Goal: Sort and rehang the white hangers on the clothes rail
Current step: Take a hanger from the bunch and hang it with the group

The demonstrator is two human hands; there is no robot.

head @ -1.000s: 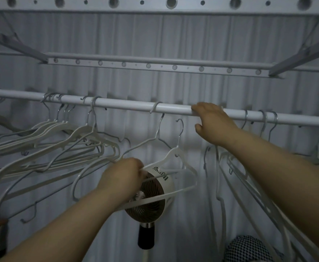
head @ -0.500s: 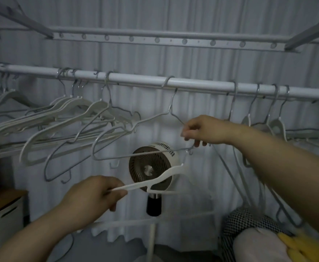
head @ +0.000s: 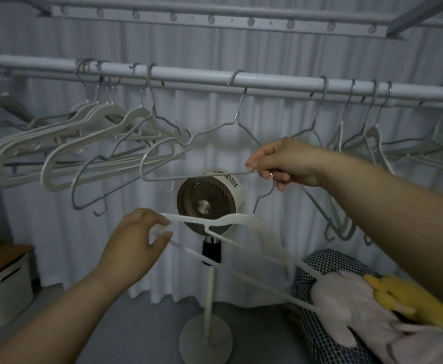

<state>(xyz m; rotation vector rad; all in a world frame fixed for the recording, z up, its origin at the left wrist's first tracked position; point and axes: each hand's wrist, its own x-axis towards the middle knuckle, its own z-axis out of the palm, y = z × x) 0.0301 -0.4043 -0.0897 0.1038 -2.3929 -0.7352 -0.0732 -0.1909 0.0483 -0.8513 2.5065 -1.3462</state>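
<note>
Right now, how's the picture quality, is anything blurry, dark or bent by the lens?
Head view: dim and grey overall, no glare; the left hand and its white plastic hanger are smeared by motion blur; the right hand on the wire hanger is sharper; the clothes rail bows from wide-angle distortion; the lower left corner sinks into shadow.

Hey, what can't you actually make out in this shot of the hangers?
Head view only:
- White hanger in the left hand: far end blurred, hook hidden.
- Metal hanger: right corner hidden by the right hand.
- Rail: both ends cut off by the frame.
- Left bunch of hangers: overlapping, uncountable.
</note>
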